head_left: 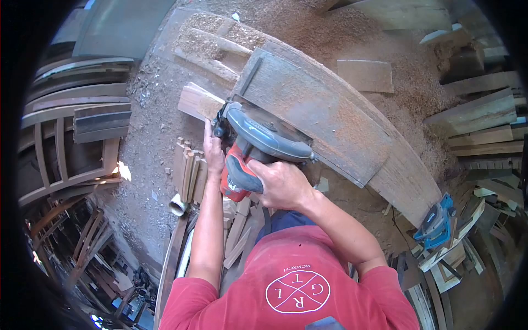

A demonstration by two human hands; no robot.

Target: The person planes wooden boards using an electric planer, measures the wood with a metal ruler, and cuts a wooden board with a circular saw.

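Observation:
My right hand is closed round the rear handle of a red and grey circular saw, whose curved guard points away from me. Under the front of the saw lies a short pale wooden board, its end sticking out to the left. My left hand is close against the saw's left side, index finger stretched up to the board's near edge. It appears to grip the board, though the saw and the hand itself hide part of the hold. A dusty wooden panel lies to the right of the saw; the blade is hidden.
A long curved plank runs beneath the panel. A blue power tool rests at its right end. Small wood strips and a white pipe are at the left. Frames and stacked boards flank the sawdust-covered ground.

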